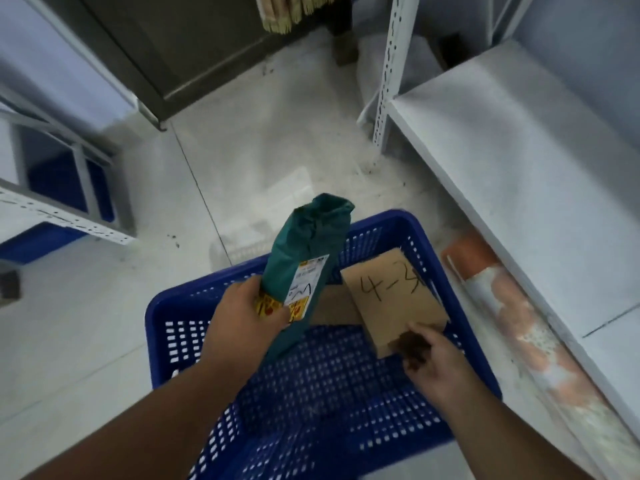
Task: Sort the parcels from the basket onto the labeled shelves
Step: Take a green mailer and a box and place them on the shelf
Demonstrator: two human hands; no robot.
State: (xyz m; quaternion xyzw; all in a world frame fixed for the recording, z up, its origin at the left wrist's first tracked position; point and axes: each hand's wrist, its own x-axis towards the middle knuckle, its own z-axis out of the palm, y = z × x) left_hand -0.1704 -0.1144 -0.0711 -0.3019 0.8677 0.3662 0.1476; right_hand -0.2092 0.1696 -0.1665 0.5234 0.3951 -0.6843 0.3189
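Parcels sit in and over the blue basket [460,306] on the pale floor [259,140]. From the head camera, the left hand [239,320] grips a green bag parcel [308,244] near its lower end, fingers curled round it, holding it upright above the basket; a white label [306,278] faces up. The right hand [440,362] pinches the near corner of a cardboard box [391,299] marked "4-3", lying tilted inside the basket's right side. A white metal shelf [519,133] stands to the right.
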